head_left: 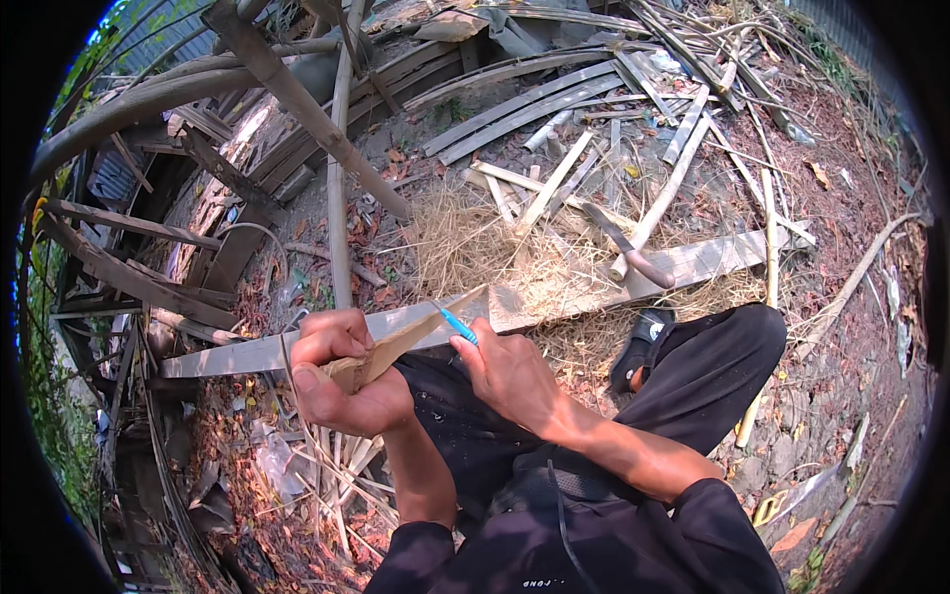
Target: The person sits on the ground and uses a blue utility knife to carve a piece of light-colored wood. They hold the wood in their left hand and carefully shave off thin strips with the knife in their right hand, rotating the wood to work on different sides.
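My left hand (341,371) is closed around a flat, pale brown piece of split bamboo or wood (401,346), which tapers toward its far right end. In my right hand (515,371) is a slim blue pen (457,325), pinched near its front. Its tip points up and left at the edge of the piece; whether they touch, I cannot tell. Beneath both hands a long grey plank (416,327) lies across in front of my bent legs. On the plank's right part rests a big knife (633,252) with a wooden handle.
Pale shavings (475,247) cover the ground beyond the plank. Cut strips (554,188) and poles (673,203) lie at the far side. Upright poles (339,198) and stacked timber stand left. A handsaw (792,498) with a yellow handle lies at the lower right.
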Available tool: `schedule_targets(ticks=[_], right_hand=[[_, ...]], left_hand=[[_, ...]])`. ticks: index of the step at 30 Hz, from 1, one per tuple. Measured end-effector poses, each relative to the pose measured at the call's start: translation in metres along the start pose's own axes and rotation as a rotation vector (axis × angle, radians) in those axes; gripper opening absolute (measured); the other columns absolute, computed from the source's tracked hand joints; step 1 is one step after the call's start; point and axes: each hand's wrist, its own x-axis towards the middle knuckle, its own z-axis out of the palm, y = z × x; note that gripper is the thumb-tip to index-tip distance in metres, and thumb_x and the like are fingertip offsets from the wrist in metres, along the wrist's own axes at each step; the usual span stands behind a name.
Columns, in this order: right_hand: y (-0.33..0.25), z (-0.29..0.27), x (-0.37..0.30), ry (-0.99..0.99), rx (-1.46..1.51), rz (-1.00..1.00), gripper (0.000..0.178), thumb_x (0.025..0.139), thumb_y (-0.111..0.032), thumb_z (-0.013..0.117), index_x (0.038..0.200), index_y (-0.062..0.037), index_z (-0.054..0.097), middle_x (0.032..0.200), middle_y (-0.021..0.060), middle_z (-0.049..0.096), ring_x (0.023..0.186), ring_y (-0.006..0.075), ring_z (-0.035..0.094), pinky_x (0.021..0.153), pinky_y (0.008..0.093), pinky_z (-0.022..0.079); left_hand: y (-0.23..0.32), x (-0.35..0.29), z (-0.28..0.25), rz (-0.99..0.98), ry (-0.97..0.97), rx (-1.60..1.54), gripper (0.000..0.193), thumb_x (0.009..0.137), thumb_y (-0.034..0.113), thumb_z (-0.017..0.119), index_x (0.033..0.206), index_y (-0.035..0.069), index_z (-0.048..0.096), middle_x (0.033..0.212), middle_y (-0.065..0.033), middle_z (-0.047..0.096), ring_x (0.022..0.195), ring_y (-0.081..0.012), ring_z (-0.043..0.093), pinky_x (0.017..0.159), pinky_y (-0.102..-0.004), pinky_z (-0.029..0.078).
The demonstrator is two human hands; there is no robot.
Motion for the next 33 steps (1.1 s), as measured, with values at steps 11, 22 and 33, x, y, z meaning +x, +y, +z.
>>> schedule_targets(ticks=[11,22,33], right_hand=[[0.018,-0.007,-0.006,-0.057,0.066,0.231,0.040,0.097,-0.032,0.039,0.087,0.0032,0.056,0.060,0.0229,0.059,0.056,0.0414,0.060,0.052,0.0484,0.047],[0.061,0.031,-0.021,-0.028,-0.087,0.099,0.028,0.095,-0.026,0.048,0.084,0.0002,0.048,0.056,0.0208,0.056,0.052,0.0416,0.056,0.046,0.0493,0.043],[0.124,0.067,-0.011,-0.104,-0.145,0.239,0.030,0.096,-0.025,0.045,0.089,0.0048,0.047,0.052,0.0244,0.053,0.051,0.0437,0.056,0.047,0.0491,0.045]], left_hand=[[0.008,-0.006,0.006,0.017,-0.129,0.060,0.039,0.092,0.035,0.031,0.066,0.007,0.039,0.059,-0.0056,0.035,0.057,-0.0128,0.031,0.054,-0.0259,0.026],[0.002,-0.007,-0.012,-0.031,0.016,0.015,0.039,0.093,0.037,0.032,0.068,0.008,0.036,0.062,-0.0047,0.035,0.057,-0.0122,0.032,0.052,-0.0249,0.025],[0.005,-0.007,0.007,-0.006,0.199,0.106,0.039,0.093,0.036,0.029,0.068,0.008,0.038,0.059,-0.0047,0.035,0.058,-0.0137,0.033,0.054,-0.0250,0.028]])
